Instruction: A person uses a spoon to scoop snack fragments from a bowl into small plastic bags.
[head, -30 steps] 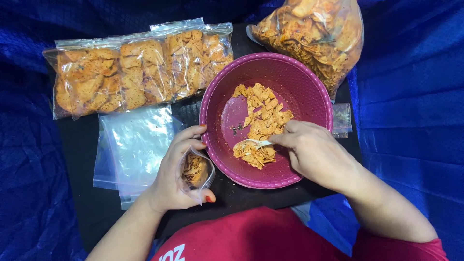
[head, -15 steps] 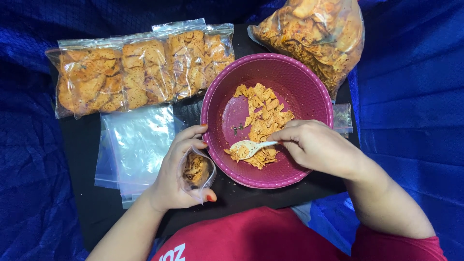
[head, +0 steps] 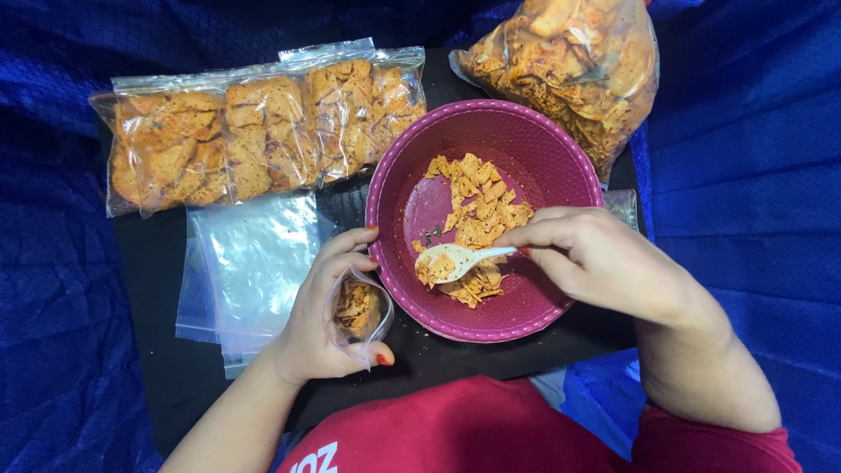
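Two hands busy: left hand (head: 328, 320) pinches the small clear bag (head: 357, 308) open beside the pink bowl (head: 526, 149), right hand (head: 604, 263) grips a white spoon (head: 455, 258).
Chips (head: 477, 210) in the bowl look light and brittle, so scoop gently; compared with a second ago, the spoon's lifted, loaded.

Spoon and small bag at centre frame

A white plastic spoon (head: 454, 259) is carrying orange chips low inside the magenta bowl (head: 526, 144); left of it, a small clear bag (head: 357, 308) is standing open, partly filled.
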